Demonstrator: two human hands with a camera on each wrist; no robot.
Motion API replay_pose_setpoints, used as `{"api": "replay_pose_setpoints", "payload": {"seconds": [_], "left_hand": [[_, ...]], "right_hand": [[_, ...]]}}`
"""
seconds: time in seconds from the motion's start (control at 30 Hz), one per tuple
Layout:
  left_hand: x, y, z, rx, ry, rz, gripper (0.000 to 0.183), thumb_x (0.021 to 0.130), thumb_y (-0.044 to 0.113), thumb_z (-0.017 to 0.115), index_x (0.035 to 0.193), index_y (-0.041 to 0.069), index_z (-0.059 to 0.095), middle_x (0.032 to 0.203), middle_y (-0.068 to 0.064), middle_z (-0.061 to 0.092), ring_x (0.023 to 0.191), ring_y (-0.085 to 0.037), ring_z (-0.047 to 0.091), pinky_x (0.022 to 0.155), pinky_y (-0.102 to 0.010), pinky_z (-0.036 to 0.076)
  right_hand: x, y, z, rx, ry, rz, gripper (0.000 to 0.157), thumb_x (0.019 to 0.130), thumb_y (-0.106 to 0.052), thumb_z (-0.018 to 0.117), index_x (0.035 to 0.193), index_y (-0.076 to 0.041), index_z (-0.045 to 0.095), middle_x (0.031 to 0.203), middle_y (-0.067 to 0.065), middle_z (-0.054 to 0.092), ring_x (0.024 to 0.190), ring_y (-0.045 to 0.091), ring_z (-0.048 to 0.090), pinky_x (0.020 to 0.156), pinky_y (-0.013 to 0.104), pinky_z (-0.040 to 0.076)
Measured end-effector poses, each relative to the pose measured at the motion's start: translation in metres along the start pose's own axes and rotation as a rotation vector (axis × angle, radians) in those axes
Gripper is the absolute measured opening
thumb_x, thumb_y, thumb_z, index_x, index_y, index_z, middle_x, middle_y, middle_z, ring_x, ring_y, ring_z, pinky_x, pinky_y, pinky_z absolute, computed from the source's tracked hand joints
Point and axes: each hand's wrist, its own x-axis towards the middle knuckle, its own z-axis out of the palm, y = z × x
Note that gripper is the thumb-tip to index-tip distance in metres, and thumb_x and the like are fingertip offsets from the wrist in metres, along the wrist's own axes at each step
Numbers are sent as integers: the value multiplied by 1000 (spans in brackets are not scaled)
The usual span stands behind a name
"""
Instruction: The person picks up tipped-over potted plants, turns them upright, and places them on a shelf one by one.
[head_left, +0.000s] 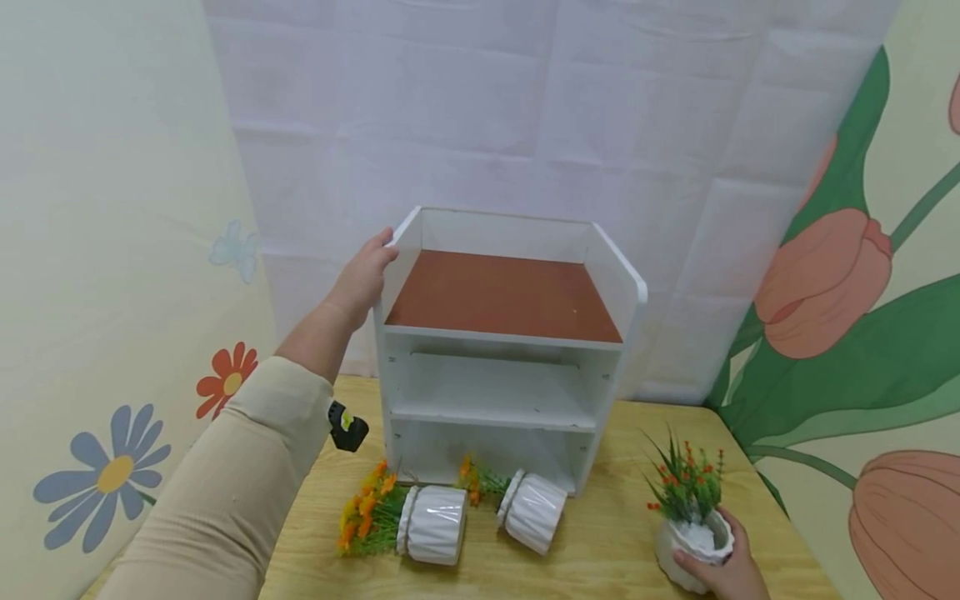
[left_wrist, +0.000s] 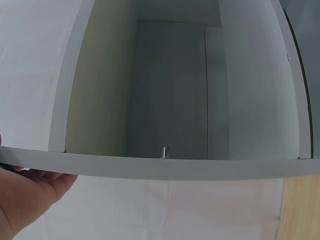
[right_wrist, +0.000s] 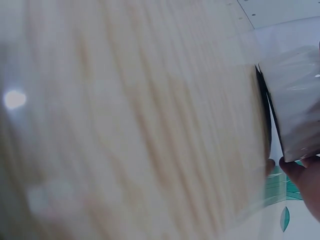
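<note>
A small white shelf unit (head_left: 498, 418) with a reddish-brown top board (head_left: 502, 296) stands upright on the table. My left hand (head_left: 365, 271) holds the upper edge of its left side panel, fingertips over the edge. In the left wrist view, that hand (left_wrist: 32, 195) lies against the panel (left_wrist: 175, 169), partly hidden behind it. My right hand (head_left: 731, 567) grips a white flowerpot (head_left: 675, 557) with green leaves and small red flowers, at the table's right side. The right wrist view shows the pot (right_wrist: 295, 110) at the fingertips (right_wrist: 295, 170).
Two white ribbed flowerpots lie on their sides before the shelf: one (head_left: 435, 525) with orange and yellow flowers (head_left: 371, 508), another (head_left: 532, 510) with orange flowers (head_left: 470, 475). The wooden table (head_left: 600, 550) meets a white cloth backdrop (head_left: 487, 108) and painted side walls. A black device (head_left: 347, 427) is by the left sleeve.
</note>
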Motion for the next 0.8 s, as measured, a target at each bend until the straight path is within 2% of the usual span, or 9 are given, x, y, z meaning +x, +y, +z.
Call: {"api": "replay_pose_setpoints", "payload": {"seconds": [0.23, 0.5, 0.8], "left_hand": [[0, 0, 0, 5, 3, 1, 59, 106, 36, 22, 159, 23, 2, 165, -9, 14, 148, -36, 22, 116, -65, 20], [-1, 0, 0, 5, 7, -6, 58, 106, 35, 22, 159, 23, 3, 164, -10, 16, 147, -36, 24, 115, -65, 21], [2, 0, 2, 1, 16, -11, 59, 105, 35, 24, 159, 22, 4, 165, -9, 14, 148, -36, 22, 116, -64, 19]], "right_hand": [[2, 5, 1, -8, 17, -31, 128, 72, -43, 84, 152, 3, -5, 145, 39, 23, 130, 55, 33, 104, 58, 36], [0, 7, 3, 40, 28, -34, 128, 72, -39, 85, 152, 3, -5, 147, 37, 19, 132, 50, 30, 106, 56, 32], [-2, 6, 4, 58, 38, -30, 126, 73, -36, 85, 151, 4, -5, 147, 39, 18, 132, 52, 29, 107, 58, 31]]}}
